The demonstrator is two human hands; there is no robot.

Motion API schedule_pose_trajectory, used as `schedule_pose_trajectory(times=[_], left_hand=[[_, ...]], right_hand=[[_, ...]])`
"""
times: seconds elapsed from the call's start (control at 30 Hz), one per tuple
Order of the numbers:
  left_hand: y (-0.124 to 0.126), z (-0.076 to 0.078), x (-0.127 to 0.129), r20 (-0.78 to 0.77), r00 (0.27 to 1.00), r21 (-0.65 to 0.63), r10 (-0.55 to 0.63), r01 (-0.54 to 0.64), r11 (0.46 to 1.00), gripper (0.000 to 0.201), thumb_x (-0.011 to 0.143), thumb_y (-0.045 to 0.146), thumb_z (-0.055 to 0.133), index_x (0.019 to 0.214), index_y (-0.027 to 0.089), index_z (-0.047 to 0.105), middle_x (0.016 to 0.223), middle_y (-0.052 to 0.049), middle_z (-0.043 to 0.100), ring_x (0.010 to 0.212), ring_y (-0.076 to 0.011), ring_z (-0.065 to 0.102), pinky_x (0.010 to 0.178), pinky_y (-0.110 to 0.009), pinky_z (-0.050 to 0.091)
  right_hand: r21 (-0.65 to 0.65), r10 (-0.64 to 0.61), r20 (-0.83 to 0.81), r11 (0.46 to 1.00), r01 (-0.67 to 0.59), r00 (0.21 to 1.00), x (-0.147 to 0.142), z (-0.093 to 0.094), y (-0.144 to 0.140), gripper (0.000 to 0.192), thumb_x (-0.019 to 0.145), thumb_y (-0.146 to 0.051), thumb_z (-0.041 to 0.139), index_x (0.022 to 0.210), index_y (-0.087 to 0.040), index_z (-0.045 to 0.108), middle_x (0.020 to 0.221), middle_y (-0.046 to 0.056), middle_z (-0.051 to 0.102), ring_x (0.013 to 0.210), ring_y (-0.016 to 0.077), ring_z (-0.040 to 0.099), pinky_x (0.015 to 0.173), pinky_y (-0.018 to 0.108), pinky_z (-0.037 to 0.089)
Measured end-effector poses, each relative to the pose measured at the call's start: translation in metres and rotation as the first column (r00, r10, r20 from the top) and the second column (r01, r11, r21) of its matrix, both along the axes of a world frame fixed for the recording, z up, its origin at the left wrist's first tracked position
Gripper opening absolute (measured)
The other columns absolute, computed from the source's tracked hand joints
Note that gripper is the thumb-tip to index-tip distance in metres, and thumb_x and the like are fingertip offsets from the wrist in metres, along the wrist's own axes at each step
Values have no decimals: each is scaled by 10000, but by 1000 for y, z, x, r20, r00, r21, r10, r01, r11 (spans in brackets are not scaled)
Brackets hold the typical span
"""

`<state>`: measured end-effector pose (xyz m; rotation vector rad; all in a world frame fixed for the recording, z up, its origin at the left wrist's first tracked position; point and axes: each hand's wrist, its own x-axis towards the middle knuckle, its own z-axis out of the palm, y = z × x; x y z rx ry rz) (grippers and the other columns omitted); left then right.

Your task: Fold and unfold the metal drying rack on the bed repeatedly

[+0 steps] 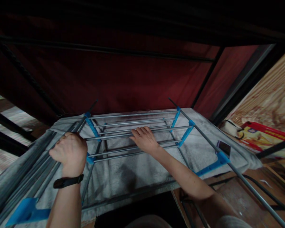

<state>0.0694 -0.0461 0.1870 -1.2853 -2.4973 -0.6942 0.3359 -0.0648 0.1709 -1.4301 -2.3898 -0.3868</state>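
A rack of thin metal tubes joined by blue plastic connectors stands over a grey cloth. My left hand, with a dark band on the wrist, is closed around the rack's left side pole, near a blue connector. My right hand lies palm down, its fingers curled over a crossbar at the middle of the rack. Another blue connector holds the crossbars' right ends to the right side pole. Lower down sit blue brackets, one at left and one at right.
Several loose metal tubes lie along the left on the cloth. A phone rests beside the right pole. Dark red panels in a black frame rise behind. A red and yellow package lies far right.
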Motion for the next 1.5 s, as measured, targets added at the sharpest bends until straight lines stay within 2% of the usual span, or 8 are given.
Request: schedule_pose_trajectory(times=[0.1,0.13,0.3,0.63,1.0,1.17,1.33,1.5], left_hand=[[2,-5,-4,-253,968,31,8,0,1000,420,911,296,268,1001,70,611,918,-204,700,878,-321,676,735,-456,498],[2,-7,-5,-285,958,39,6,5,999,438,915,288,255,987,56,619,884,-210,698,848,-327,682,704,-446,500],[4,-11,-8,-327,945,77,-13,40,996,517,929,343,251,928,13,649,830,-241,687,793,-378,689,641,-452,496],[5,-12,-6,-374,927,90,32,2,996,543,959,379,218,954,51,650,849,-190,700,788,-343,692,649,-436,512],[-1,-3,2,-297,955,21,-3,9,1000,474,955,289,202,999,49,608,916,-207,689,855,-344,679,691,-436,510],[-4,3,3,-201,976,-48,-80,71,996,446,949,228,203,1049,46,597,937,-241,665,937,-350,649,735,-430,488],[-4,-1,2,-192,976,-17,-106,104,994,430,967,205,191,1046,56,587,953,-229,653,973,-332,631,773,-405,478],[-5,-5,1,-173,979,-6,-108,108,994,413,946,109,193,1092,60,576,995,-212,654,988,-310,627,793,-378,462]], right_hand=[[21,-93,-19,995,93,996,22,-9,1,370,1022,-446,363,1083,-174,605,1042,95,639,978,216,557,910,357,364],[33,-103,-20,994,103,995,27,-12,4,371,1018,-456,367,1040,-176,611,1024,93,642,964,215,561,891,352,370],[71,-35,4,997,35,999,36,-18,17,347,995,-478,422,927,-186,596,918,69,650,882,200,581,801,321,400],[0,3,29,1000,-3,1000,39,-8,18,361,1000,-491,410,941,-180,583,930,67,675,886,179,621,761,283,421],[-18,-6,67,1000,7,998,40,-4,15,346,1021,-458,379,953,-187,584,926,63,687,870,188,629,707,279,377],[57,-2,62,998,-2,998,41,-10,14,336,1027,-422,378,919,-186,592,872,65,679,821,189,608,702,282,337],[167,3,18,986,-6,1000,41,-17,12,382,1022,-445,368,868,-185,603,837,66,663,801,198,575,732,299,311],[210,28,20,977,-32,999,42,-20,11,404,1020,-465,350,884,-183,606,849,68,667,800,205,571,734,308,303]])
